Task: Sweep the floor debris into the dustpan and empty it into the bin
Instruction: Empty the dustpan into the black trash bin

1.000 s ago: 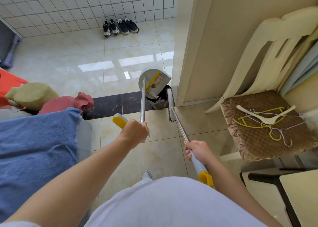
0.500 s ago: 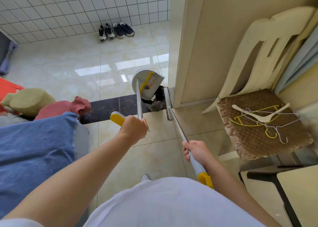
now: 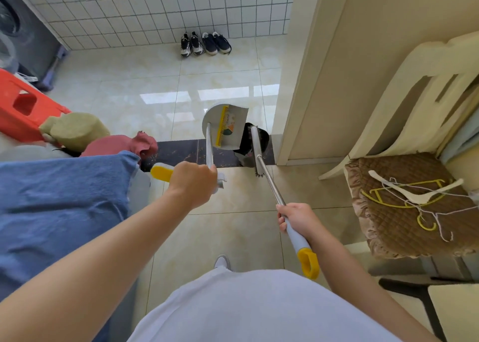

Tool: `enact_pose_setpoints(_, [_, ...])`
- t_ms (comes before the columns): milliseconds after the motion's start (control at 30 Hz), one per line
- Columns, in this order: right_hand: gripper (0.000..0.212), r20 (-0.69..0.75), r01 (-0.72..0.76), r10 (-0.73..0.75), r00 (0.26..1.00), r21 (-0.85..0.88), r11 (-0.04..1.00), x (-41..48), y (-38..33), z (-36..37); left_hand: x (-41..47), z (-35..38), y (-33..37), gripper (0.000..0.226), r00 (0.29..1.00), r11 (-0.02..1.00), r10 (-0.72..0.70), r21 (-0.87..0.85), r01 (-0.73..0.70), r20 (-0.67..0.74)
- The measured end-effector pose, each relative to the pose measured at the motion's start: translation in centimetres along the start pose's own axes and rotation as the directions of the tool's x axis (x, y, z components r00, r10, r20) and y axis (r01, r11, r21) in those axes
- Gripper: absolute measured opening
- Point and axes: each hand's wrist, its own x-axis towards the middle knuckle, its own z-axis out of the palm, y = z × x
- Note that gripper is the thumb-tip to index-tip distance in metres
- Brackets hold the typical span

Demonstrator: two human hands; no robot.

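The dustpan [image 3: 225, 126] sits just above the middle of the frame, tipped up on the dark threshold strip [image 3: 181, 155] so that I see its pale inside and yellow comb. Over the last second it has hardly shifted; only my view has lifted. My left hand [image 3: 193, 183] stays a closed fist around its shaft, and my right hand [image 3: 298, 220] still wraps the broom [image 3: 269, 186] low on its handle. The broom's head meets a dark mass just right of the pan, against the door frame [image 3: 285, 108]; bristles or bin liner, I cannot tell. With nothing moving, I judge the tip-out either under way or pending
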Motion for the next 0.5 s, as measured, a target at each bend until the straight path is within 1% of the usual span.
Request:
enact_pose_setpoints(100, [0.026,0.043,0.004,-0.002,0.999,-0.045,0.999,-0.7,-0.6,1.4,-1.9,-1.0,0.0,0.036,0.989,0.979,-0.131,-0.147,0.139,0.062])
enact_pose_setpoints(200, [0.021,0.099,-0.007,0.018,0.995,-0.108,0.994,-1.6,-1.2,2.9,-3.9,-1.5,-0.6,0.027,0.960,0.917,-0.265,-0.283,0.281,0.095])
enact_pose_setpoints(267, [0.016,0.130,-0.024,0.043,0.991,-0.142,0.990,-2.1,-1.4,3.9,-5.3,-1.5,-1.4,0.026,0.926,0.837,-0.355,-0.397,0.375,0.126])
enact_pose_setpoints(367, [0.013,0.171,-0.085,0.108,0.979,-0.139,0.987,-2.4,-1.2,5.0,-7.6,-0.8,-2.3,0.034,0.869,0.693,-0.465,-0.542,0.476,0.169])
enact_pose_setpoints(467, [0.013,0.197,-0.141,0.171,0.965,-0.157,0.978,-2.6,-0.4,5.6,-9.5,0.9,-2.5,0.037,0.807,0.543,-0.525,-0.623,0.563,0.271])
enact_pose_setpoints(500, [0.015,0.201,-0.158,0.190,0.961,-0.165,0.974,-2.5,0.0,5.6,-9.9,1.6,-2.2,0.034,0.792,0.499,-0.524,-0.640,0.585,0.315])
